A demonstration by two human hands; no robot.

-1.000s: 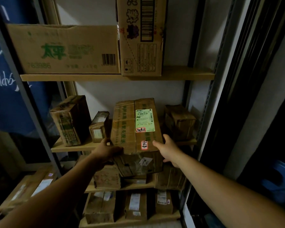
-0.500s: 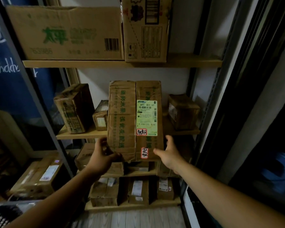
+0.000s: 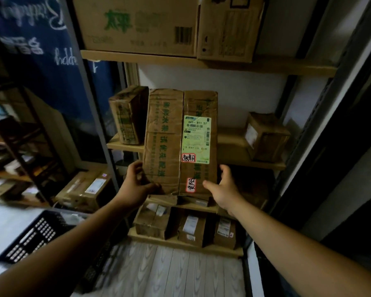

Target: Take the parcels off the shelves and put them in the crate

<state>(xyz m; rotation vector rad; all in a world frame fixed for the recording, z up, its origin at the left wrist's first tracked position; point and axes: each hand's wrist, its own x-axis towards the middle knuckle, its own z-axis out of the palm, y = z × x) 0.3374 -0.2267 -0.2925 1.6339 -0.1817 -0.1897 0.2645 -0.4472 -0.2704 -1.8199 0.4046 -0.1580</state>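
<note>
Both hands are holding a tall brown cardboard parcel with a green label [image 3: 180, 142] upright, clear of the wooden shelves [image 3: 227, 146]. The left hand [image 3: 135, 185] and right hand [image 3: 223, 187] are each closing a grip on its lower corners. It looks stiff, moderately heavy; supporting underneath seems safest. The black slatted plastic crate [image 3: 32, 236] is lying low left.

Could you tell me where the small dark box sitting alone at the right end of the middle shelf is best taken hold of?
Probably by its two side faces, coming in from the front. The small box stands clear of other parcels on the shelf board, with a corner turned forward, so both sides look open for a grip. Both hands, left and right, are busy with the tall parcel.
</note>
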